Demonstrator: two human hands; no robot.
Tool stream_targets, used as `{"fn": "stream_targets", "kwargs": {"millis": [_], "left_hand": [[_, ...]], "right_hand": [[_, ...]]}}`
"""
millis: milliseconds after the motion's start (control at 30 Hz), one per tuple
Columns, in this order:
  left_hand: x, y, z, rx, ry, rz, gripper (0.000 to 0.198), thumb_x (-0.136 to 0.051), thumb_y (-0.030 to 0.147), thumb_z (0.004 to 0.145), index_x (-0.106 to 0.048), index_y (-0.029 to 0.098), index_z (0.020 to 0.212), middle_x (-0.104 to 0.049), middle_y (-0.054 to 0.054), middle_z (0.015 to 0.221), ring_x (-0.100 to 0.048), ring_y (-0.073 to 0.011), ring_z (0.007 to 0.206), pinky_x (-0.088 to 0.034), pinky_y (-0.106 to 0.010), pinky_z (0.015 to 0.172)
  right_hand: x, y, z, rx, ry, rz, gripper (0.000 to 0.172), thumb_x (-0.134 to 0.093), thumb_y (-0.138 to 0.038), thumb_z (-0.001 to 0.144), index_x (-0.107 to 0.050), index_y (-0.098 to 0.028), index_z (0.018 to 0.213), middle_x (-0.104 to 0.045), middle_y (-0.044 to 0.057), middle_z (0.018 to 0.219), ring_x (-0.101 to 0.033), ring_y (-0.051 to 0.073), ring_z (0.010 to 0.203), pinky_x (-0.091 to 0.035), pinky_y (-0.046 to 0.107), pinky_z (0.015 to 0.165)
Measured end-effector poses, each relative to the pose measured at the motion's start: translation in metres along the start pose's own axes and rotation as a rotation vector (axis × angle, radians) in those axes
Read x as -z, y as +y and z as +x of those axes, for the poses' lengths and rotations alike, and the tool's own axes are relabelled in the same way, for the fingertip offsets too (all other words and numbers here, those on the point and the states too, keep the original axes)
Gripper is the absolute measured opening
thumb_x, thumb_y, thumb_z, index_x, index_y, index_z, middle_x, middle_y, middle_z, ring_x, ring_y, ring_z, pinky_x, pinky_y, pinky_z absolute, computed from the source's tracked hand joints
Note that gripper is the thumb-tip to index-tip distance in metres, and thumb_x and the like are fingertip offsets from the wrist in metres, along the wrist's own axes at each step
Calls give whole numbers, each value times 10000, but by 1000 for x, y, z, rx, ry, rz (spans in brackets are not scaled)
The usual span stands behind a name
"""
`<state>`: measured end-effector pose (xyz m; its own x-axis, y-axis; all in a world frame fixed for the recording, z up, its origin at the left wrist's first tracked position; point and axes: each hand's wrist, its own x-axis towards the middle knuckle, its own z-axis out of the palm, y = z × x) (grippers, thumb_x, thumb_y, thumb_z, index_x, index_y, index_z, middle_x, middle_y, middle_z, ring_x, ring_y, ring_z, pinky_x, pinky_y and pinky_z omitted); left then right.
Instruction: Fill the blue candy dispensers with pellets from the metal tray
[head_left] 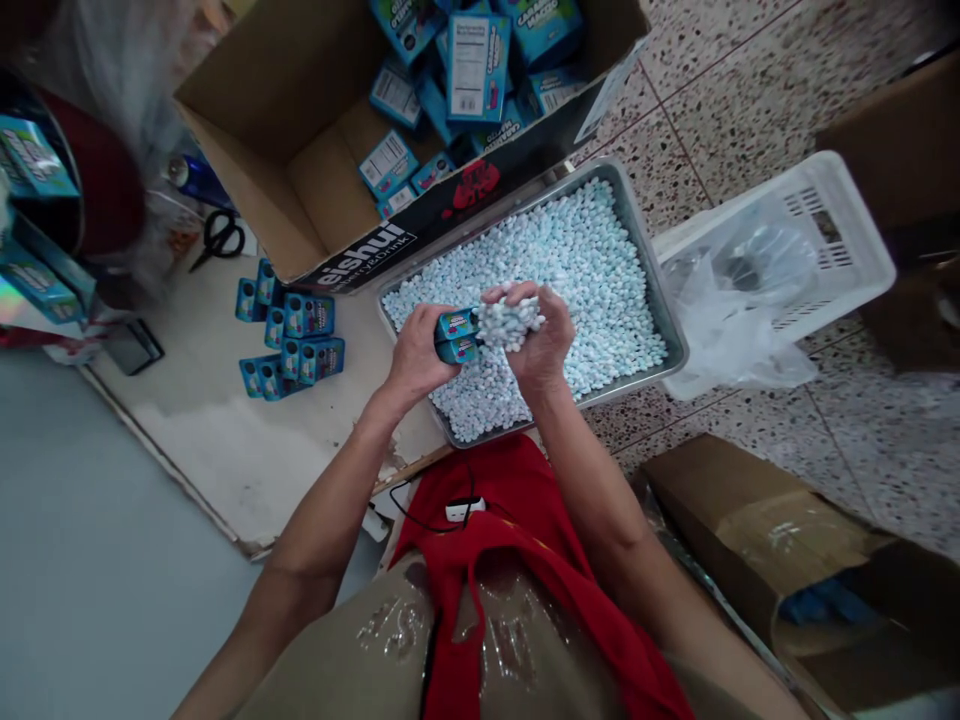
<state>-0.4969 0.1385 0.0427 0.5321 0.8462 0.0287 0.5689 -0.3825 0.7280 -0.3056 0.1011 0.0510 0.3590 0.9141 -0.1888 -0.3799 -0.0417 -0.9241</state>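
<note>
My left hand (418, 352) is closed around two small blue candy boxes (457, 350), held side by side over the tray. Their ends face my right hand (546, 340), whose fingers curl round a heap of small white and pale blue candies (508, 322). The heap is right against the ends of the boxes. Below both hands lies a metal tray (679, 345) filled with the same candies. To the left, several blue candy boxes (309, 316) stand in groups on the worktable (187, 390).
A large cardboard box (262, 130) holding many blue boxes stands behind the tray. Black scissors (220, 240) and a phone (133, 347) lie at the left. A white plastic basket (855, 215) with clear plastic bags is on the right. An opened carton (750, 530) stands lower right.
</note>
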Motion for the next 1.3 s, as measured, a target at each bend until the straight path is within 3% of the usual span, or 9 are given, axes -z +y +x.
{"fn": "stream_targets", "kwargs": {"millis": [133, 267, 467, 567, 667, 833, 967, 1133, 1300], "left_hand": [[-2, 3, 0, 13, 6, -41, 694, -827, 106, 615, -632, 268, 1261, -675, -40, 1186, -676, -290, 1071, -569, -406, 918], [-5, -2, -2, 46, 133, -142, 696, -883, 179, 658, -611, 262, 1294, -687, -44, 1216, -686, -279, 1098, -576, -410, 937], [-6, -8, -5, -13, 83, -280, 655, -916, 270, 698, -628, 252, 1286, -712, -56, 1241, -716, -274, 1131, -587, -435, 998], [-3, -9, -7, -47, 42, -313, 623, -925, 333, 731, -635, 255, 1277, -723, -68, 1226, -727, -274, 1126, -596, -437, 993], [1, -13, -12, -45, 63, -314, 632, -929, 391, 752, -628, 260, 1292, -721, -80, 1252, -726, -278, 1155, -596, -448, 1016], [11, -27, -30, 61, 76, -337, 714, -956, 487, 726, -631, 261, 1321, -723, -93, 1294, -736, -287, 1182, -601, -466, 1046], [11, -43, -46, 156, 74, -461, 854, -989, 588, 644, -602, 268, 1335, -726, -115, 1326, -760, -307, 1149, -637, -503, 980], [0, -46, -49, 205, 116, -415, 867, -999, 555, 626, -579, 246, 1319, -744, -89, 1214, -764, -287, 1053, -645, -485, 932], [3, -30, -35, 153, 130, -87, 770, -984, 253, 600, -610, 256, 1273, -698, -78, 1222, -708, -313, 1117, -601, -461, 981]], "right_hand": [[-30, -18, -11, 188, -8, -24, 457, -493, -623, 990, -643, -274, 735, -726, 35, 913, -700, 224, 983, -533, 453, 1047], [-36, -28, -15, 204, -76, -112, 439, -496, -616, 998, -708, -285, 802, -767, 30, 1042, -709, 236, 1111, -512, 480, 1107], [16, -27, 0, 77, 74, -352, 393, -432, -490, 1018, -734, -269, 898, -770, 46, 1263, -682, 237, 1289, -507, 494, 1109], [54, -12, 25, -33, 142, -542, 383, -521, -504, 977, -742, -237, 814, -795, 61, 1106, -705, 248, 1158, -511, 471, 1068], [77, 8, 65, -1, 206, -780, 414, -599, -568, 952, -722, -225, 757, -731, 52, 904, -681, 253, 1027, -492, 471, 1073], [78, 44, 118, 155, 267, -1021, 367, -725, -579, 916, -731, -224, 1006, -663, 100, 1158, -577, 310, 1250, -415, 547, 1169], [57, 62, 99, 171, 175, -1085, 392, -764, -568, 879, -700, -237, 1080, -660, 117, 1251, -559, 338, 1304, -412, 562, 1181], [31, 67, 53, 30, 226, -900, 274, -737, -507, 829, -678, -242, 869, -739, 58, 974, -662, 270, 1052, -502, 448, 1092], [11, 48, 33, -252, 108, -201, 427, -701, -658, 794, -629, -242, 727, -669, -16, 692, -616, 168, 678, -582, 336, 757]]}}
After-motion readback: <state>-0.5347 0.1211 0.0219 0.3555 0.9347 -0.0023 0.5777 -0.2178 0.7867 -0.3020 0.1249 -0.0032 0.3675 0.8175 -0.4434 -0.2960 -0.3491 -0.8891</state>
